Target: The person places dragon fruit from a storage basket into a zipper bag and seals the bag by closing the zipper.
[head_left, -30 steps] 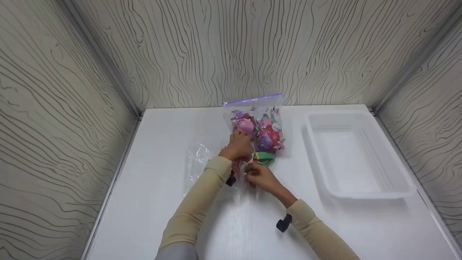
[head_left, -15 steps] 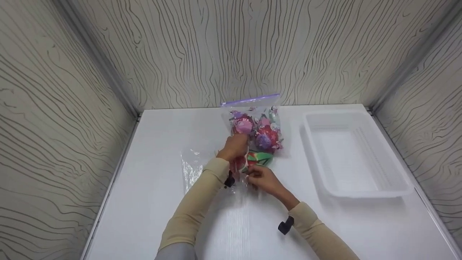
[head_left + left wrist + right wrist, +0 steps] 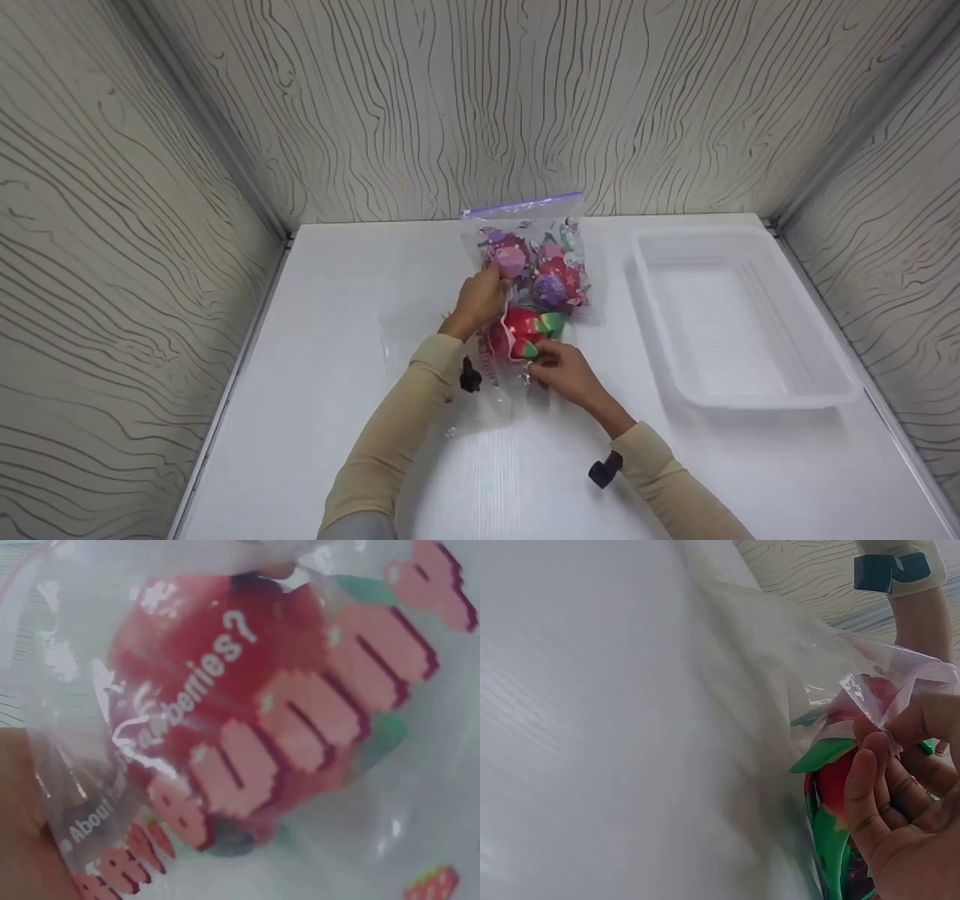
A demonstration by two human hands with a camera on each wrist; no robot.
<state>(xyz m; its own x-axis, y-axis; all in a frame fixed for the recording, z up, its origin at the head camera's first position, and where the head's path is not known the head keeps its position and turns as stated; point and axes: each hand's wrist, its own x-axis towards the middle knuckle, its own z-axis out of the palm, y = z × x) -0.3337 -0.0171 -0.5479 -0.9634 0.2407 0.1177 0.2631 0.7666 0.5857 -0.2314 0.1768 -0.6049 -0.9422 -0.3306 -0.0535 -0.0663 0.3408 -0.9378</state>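
Note:
A clear plastic bag (image 3: pixel 307 720) printed with pink lettering and strawberries fills the left wrist view. Partly inside its mouth sits a red fruit-shaped thing (image 3: pixel 521 322) with green leaf tips; the leaves point right, out of the bag. My left hand (image 3: pixel 478 301) grips the far side of the mouth, its fingertips close to the zip bag behind. At the near side, my right hand (image 3: pixel 570 373) pinches the bag's edge between thumb and fingers, as the right wrist view shows, right beside the green leaves (image 3: pixel 825 756).
A zip bag (image 3: pixel 517 225) with a purple seal, holding red, pink and purple things, lies flat at the back. On the right stands a white plastic basket (image 3: pixel 750 405). Patterned panels (image 3: pixel 480 112) wall the white table (image 3: pixel 322 300) at the back and sides.
My left hand has shifted slightly left and my right hand slightly right. The bag's mouth has spread, and more of the red fruit-shaped thing shows between my hands.

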